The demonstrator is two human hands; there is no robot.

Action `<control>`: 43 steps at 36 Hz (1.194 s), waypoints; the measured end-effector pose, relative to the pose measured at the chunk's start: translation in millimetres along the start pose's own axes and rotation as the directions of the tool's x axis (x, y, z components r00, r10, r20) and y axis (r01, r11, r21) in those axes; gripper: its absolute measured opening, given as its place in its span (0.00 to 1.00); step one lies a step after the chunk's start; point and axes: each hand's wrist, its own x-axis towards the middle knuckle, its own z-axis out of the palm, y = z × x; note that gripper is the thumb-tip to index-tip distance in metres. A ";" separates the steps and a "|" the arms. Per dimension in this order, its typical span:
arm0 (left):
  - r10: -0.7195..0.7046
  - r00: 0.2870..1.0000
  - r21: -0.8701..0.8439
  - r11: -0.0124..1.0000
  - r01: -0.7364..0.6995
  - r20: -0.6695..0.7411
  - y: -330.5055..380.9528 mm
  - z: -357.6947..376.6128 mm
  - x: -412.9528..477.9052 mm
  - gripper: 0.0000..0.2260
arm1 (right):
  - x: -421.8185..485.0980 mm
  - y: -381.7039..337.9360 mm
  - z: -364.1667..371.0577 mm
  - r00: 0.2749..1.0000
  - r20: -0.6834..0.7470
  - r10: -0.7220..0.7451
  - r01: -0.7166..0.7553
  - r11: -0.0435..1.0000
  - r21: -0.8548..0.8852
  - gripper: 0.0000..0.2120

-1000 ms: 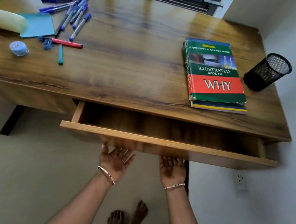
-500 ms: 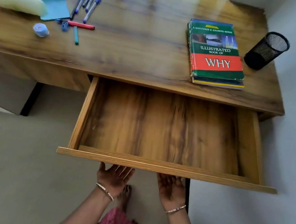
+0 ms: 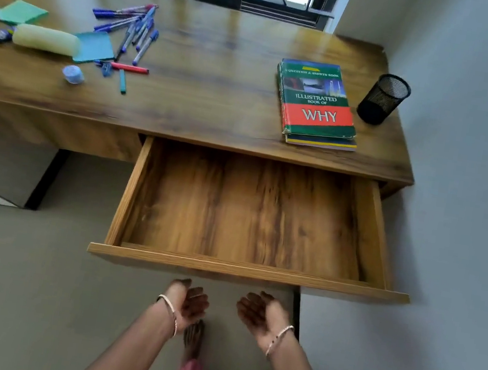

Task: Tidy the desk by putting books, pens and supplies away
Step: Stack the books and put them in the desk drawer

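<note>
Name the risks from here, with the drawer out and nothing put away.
1. The drawer juts far out, and both hands, left and right, hover close to its front edge: raising them may knock it.
2. The pens lie loose, far left of the drawer; a hurried grab may roll some off the desk.
3. The books are stacked unevenly; the lower one may slip if both are lifted together.

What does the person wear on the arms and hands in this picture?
Both forearms are bare: no sleeves, no gloves. One thin pale bracelet sits at the wrist of the left hand, a second bracelet at the right hand.
</note>
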 end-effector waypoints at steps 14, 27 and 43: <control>0.352 0.835 0.556 0.626 -0.547 0.423 104.2 142.2 -124.7 0.13 | -119.0 -138.5 14.3 0.713 0.074 -0.698 0.650 0.618 -0.442 0.09; 0.548 0.801 0.556 0.599 -0.577 0.241 197.9 252.3 -70.2 0.09 | -41.3 -285.2 70.5 0.507 -0.087 -0.858 0.694 0.466 -0.549 0.10; 0.740 0.672 0.684 0.501 -0.530 -0.020 241.5 358.5 -19.7 0.15 | 50.8 -407.0 112.3 0.595 -0.070 -0.801 0.399 0.370 -0.839 0.15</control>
